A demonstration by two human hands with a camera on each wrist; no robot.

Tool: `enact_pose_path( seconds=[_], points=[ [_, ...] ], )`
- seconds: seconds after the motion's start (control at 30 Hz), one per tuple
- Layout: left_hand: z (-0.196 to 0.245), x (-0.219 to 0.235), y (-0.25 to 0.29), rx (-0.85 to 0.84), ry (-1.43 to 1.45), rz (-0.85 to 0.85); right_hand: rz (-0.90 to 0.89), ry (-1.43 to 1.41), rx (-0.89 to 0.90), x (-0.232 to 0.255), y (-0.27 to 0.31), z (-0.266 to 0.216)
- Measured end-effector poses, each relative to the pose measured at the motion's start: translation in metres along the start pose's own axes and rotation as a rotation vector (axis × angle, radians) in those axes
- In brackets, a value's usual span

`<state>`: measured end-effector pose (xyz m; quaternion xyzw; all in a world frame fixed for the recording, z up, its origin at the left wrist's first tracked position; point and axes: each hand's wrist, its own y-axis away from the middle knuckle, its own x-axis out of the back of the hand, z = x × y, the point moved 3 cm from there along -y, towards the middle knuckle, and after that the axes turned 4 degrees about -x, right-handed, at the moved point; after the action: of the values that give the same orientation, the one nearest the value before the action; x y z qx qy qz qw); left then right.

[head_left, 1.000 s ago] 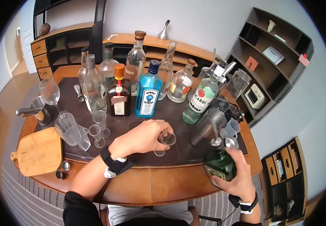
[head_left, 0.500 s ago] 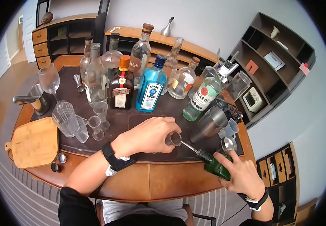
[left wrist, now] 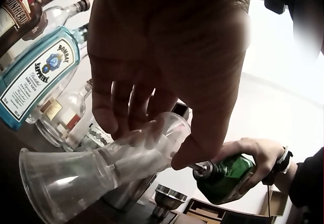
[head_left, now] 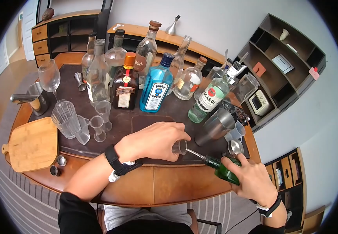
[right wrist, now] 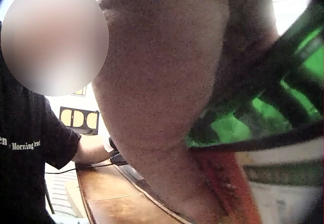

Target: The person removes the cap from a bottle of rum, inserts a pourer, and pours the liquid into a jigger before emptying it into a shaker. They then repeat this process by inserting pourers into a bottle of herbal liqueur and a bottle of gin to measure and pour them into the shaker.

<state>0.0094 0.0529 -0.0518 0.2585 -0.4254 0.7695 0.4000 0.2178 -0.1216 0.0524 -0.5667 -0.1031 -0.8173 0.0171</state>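
My left hand (head_left: 157,141) pinches a clear double-ended jigger (head_left: 180,147) between thumb and fingers, above the front middle of the table. In the left wrist view the jigger (left wrist: 66,176) shows its two flared cups and narrow waist. My right hand (head_left: 254,180) grips a green glass bottle (head_left: 227,172), tilted nearly on its side with the neck pointing left. A metal pour spout (head_left: 196,153) on its neck reaches the jigger's mouth. Green glass of the bottle (right wrist: 268,112) fills the right side of the right wrist view.
Behind the hands stand a blue gin bottle (head_left: 156,87), a Cointreau bottle (head_left: 125,87), a Bacardi bottle (head_left: 211,97) and several others. A metal shaker tin (head_left: 215,126) and a strainer (head_left: 235,147) are near the right hand. Glasses (head_left: 65,119) and a wooden board (head_left: 32,144) lie left.
The right hand has tipped the green bottle from upright, bringing its spout leftward to the jigger. The left hand has raised the jigger and tilted its mouth toward the bottle.
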Motion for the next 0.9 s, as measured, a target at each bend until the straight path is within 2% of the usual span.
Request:
enact_pose_path(
  seconds=[0.33, 0.9],
  points=[
    [0.004, 0.002, 0.000, 0.046, -0.008, -0.058, 0.012, 0.057, 0.013, 0.012, 0.000, -0.002],
    [0.001, 0.000, 0.000, 0.017, -0.001, -0.020, 0.035, 0.065, 0.000, 0.016, -0.002, 0.000]
  ],
)
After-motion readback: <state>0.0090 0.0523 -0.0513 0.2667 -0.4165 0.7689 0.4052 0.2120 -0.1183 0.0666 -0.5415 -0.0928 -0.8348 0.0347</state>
